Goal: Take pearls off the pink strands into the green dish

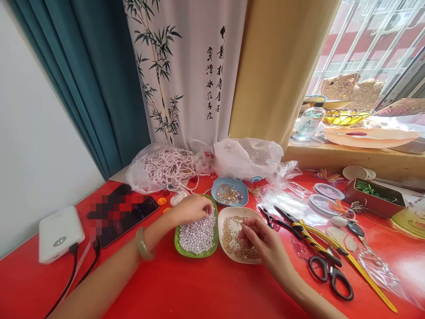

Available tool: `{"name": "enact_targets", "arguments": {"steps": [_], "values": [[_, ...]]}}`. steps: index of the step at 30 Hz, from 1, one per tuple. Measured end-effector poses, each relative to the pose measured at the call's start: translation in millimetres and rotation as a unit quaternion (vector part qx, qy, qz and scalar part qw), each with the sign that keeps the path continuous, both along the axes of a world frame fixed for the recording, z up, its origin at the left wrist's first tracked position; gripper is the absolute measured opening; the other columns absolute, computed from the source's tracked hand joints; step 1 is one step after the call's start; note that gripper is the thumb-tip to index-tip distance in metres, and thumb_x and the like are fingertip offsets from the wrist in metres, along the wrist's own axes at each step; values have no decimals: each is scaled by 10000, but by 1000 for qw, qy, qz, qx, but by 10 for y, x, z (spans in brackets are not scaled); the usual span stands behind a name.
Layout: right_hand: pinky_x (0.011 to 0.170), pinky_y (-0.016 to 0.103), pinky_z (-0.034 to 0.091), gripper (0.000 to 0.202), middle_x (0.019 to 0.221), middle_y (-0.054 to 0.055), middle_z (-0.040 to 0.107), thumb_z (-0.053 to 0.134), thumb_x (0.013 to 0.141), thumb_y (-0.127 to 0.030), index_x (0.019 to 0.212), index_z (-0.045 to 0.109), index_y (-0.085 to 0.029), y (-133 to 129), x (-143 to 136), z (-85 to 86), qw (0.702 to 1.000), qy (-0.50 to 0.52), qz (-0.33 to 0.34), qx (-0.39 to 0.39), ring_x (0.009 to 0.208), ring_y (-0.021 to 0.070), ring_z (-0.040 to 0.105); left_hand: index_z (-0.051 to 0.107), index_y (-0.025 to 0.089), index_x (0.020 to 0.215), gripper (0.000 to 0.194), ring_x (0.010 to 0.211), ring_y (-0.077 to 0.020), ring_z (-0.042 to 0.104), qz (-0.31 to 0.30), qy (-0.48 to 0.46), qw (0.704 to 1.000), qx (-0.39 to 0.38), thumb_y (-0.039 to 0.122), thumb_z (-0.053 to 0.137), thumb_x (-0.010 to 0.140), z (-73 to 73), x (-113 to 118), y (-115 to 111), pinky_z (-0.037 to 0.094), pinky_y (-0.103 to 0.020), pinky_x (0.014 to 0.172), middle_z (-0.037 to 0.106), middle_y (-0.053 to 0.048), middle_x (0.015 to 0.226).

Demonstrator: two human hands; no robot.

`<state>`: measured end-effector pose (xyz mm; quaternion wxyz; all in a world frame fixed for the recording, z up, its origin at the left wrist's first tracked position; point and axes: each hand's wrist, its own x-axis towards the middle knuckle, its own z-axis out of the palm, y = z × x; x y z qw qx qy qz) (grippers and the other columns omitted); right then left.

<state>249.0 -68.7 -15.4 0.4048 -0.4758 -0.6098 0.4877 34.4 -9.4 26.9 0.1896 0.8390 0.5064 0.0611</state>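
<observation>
My left hand (194, 209), with a jade-coloured bangle (144, 244) on its wrist, reaches over the back of a green tray (195, 254) full of white pearl beads (197, 235). Its fingers are bent together and point down at the beads; whatever lies between them is hidden. Over a white dish (222, 248) of small gold beads (244, 252), my right hand (260, 237) pinches thumb and forefinger together. What that pinch holds is too small to make out. Behind both containers sits a blue dish (246, 195) with mixed gold and pearl pieces (229, 193).
Pliers (292, 221), black-handled scissors (332, 274) and a yellow strip-like tool (368, 277) lie at right. Pearl strands (171, 166) and plastic bags (249, 155) line the back. A phone (129, 221) and a white power bank (61, 235) with cables are at left.
</observation>
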Motion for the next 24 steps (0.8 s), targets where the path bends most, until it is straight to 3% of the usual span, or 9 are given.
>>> {"name": "enact_targets", "arguments": {"steps": [13,24], "values": [[547,258,429,237,676,11,565,448,785,-427,788,451,-190,4,-6,19,1000,-1,-8,6,554,108,511,626,213,717,110,698,-150,566,-21,-4,1000,14,186,566,630,-157,-35,69,341,-226,589,638,12,732],[578,258,425,223,703,9,563,424,812,-412,805,457,-191,-12,-6,34,1000,-5,7,11,583,106,510,626,187,706,176,744,-151,559,-26,-21,999,-4,104,485,643,-102,-97,90,376,-233,667,634,-14,766]]}}
